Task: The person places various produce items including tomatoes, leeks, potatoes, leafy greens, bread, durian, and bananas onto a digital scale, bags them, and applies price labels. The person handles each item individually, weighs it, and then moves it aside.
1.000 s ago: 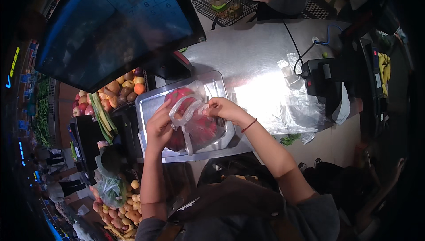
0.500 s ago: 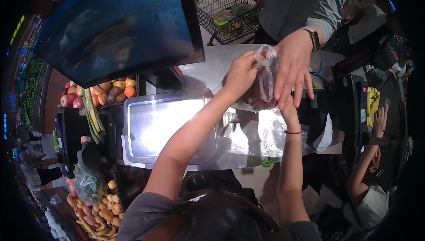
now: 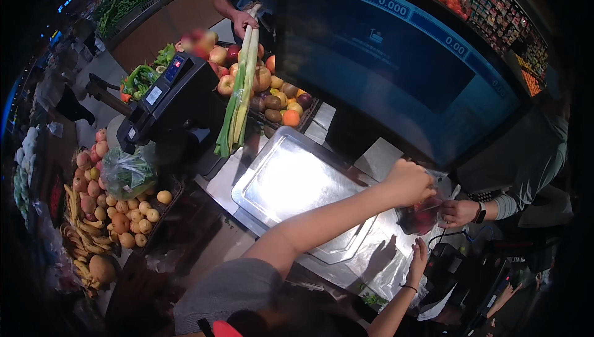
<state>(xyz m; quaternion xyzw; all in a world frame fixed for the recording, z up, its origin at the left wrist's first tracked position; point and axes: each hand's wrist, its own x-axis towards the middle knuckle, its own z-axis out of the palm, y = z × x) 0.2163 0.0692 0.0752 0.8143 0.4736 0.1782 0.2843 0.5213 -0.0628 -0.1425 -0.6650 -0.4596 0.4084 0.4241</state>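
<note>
Steel scale tray now bare: the fruit bag has left it. My left hand grips the bag over a customer's hand; right hand rests flat on table. Handover underway.

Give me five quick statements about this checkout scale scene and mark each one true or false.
1. The left hand holds a clear bag of red fruit out toward another person's hand. True.
2. The steel scale tray has fruit piled on it. False: the tray is bare.
3. The right hand rests on loose clear plastic bags on the counter. True.
4. A person at the top holds a bunch of bananas. False: that hand holds long green-and-white leeks.
5. The bagged green vegetable lies on the scale tray. False: it sits to the left, beside the fruit display.
</note>
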